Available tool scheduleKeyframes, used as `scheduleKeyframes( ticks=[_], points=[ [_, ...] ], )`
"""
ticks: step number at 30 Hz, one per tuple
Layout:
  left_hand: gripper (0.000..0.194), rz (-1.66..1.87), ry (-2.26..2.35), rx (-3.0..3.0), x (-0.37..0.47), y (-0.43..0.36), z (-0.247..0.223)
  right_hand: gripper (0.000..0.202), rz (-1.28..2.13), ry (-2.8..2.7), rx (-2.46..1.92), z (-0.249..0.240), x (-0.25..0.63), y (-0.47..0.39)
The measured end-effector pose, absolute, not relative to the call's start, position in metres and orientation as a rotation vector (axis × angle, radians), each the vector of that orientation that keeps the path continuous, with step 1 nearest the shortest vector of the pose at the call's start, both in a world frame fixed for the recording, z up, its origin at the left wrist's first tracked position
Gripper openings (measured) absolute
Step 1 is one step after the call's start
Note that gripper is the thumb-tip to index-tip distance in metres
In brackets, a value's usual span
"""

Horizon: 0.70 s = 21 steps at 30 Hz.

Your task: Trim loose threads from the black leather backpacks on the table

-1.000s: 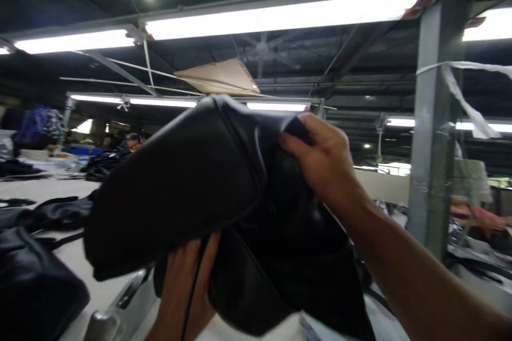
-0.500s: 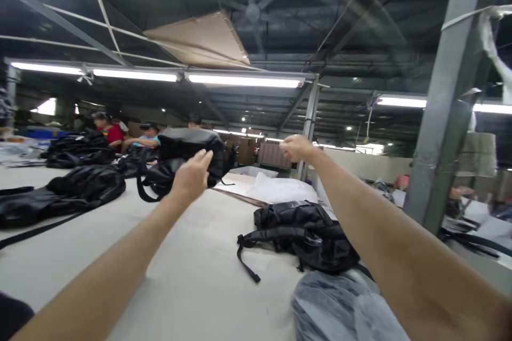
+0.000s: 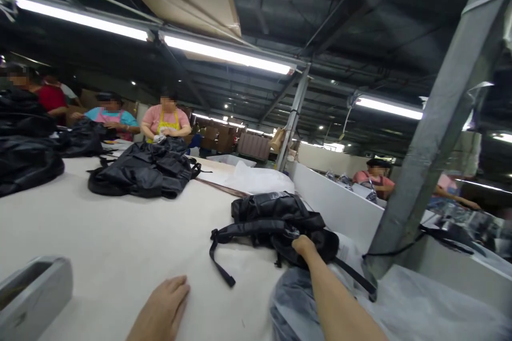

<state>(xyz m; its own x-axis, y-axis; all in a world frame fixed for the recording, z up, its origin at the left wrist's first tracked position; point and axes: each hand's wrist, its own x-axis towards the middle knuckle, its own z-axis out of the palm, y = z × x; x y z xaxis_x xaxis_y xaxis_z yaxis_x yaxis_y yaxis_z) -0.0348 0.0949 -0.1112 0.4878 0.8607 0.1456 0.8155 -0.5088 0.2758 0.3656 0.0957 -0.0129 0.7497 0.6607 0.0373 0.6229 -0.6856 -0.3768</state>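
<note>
A black backpack (image 3: 276,208) lies on the pale table (image 3: 132,240) to the right of centre, its strap and buckle trailing towards me. My right hand (image 3: 304,249) reaches onto its near side, fingers closed on it; their tips are hidden. Low in the middle, my left hand (image 3: 166,301) rests at the tabletop with fingers stretched out and nothing in them. A dark item in a clear plastic bag (image 3: 294,298) sits below the backpack, partly covered by my right forearm. Farther back, another black backpack (image 3: 146,168) lies flat.
More black bags (image 3: 28,160) are piled at far left. A grey tape-dispenser-like object (image 3: 40,293) stands at lower left. White plastic sheeting (image 3: 256,177) lies behind the backpack. A metal post (image 3: 428,133) and a low white partition (image 3: 336,189) border the right. Several people work beyond.
The farther backpack, raised near my left hand earlier, now lies on the table. My left hand has drawn back and down; my right hand has lowered onto the nearer backpack.
</note>
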Motion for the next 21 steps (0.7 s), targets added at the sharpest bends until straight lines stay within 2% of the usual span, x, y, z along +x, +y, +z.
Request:
scheduleKeyframes(
  ticks=[4,9,12,15,18,21],
  points=[
    [0.049,0.443,1.395,2.557,-0.034,0.101,-0.118,0.033,0.109,-0.712,-2.744,-0.038,0.386,0.107],
    [0.048,0.437,1.386,2.495,-0.029,0.091,-0.105,0.033,-0.233,-0.714,-2.809,-0.035,0.429,0.103],
    [0.047,0.452,1.388,2.463,-0.027,0.087,-0.098,0.037,-0.158,-0.576,-2.879,-0.029,0.457,0.094],
    [0.046,0.442,1.395,2.454,-0.025,0.085,-0.094,0.029,-0.094,-0.600,-2.878,-0.024,0.472,0.086],
    [0.049,0.388,1.414,2.469,-0.023,0.083,-0.091,0.023,-0.070,-0.674,-2.796,-0.009,0.468,0.082],
    [0.050,0.379,1.417,2.476,-0.022,0.083,-0.090,0.024,-0.083,-0.795,-2.607,0.029,0.449,0.091]
  ],
)
